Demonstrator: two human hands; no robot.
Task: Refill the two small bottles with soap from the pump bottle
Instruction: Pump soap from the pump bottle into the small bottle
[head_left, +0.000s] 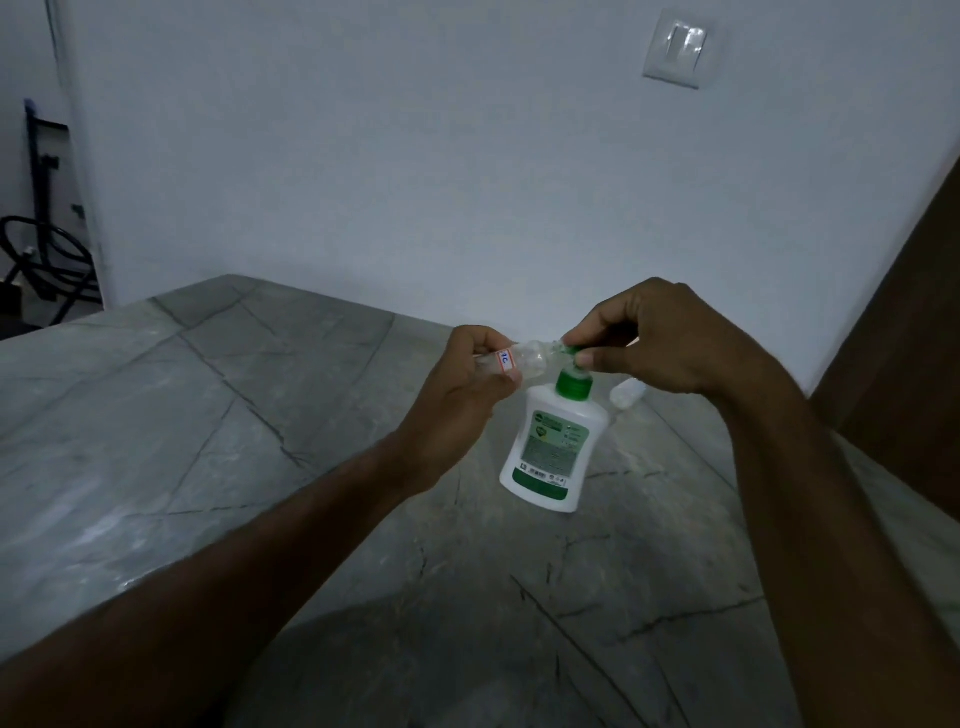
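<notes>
A white pump bottle (550, 447) with a green collar and green label stands on the grey marble counter (208, 415). My left hand (462, 384) grips a small clear bottle (530, 358) with a white sticker, held on its side with its mouth at the green pump head. My right hand (654, 338) pinches the green pump head (571, 353), which its fingers mostly hide. A second small clear bottle (627, 392) lies on the counter behind the pump bottle, partly hidden under my right hand.
A white wall rises just behind the counter, with a light switch (677, 49) high on the right. A brown wooden panel (904, 364) borders the right side. Dark stands and cables (47, 249) sit beyond the counter's left end.
</notes>
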